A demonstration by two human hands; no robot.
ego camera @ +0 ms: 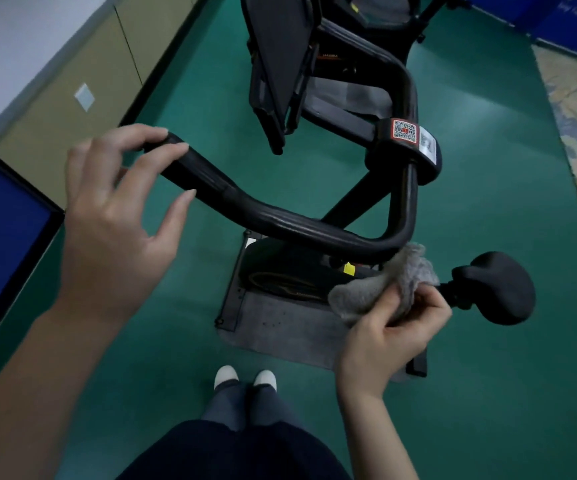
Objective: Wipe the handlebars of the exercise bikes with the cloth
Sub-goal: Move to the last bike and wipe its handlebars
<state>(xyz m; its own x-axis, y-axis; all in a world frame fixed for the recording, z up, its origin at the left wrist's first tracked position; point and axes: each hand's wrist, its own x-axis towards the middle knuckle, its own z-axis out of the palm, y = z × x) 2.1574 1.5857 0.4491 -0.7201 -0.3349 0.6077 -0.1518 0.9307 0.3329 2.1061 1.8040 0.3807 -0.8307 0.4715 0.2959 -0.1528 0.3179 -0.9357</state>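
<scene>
A green floor (488, 237) fills the frame, and a black exercise bike (377, 188) is seen at its centre. The curved black handlebar (280, 223) runs from centre left to lower right. The left hand (117, 216) is spread loosely over the bar's end, fingertips touching it. A grey cloth (384, 285) is gripped in the right hand (391, 337), just below the handlebar's bend.

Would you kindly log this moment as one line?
left hand: fingertips on black curved handlebar end | right hand: grips grey fluffy cloth near handlebar bend
</scene>
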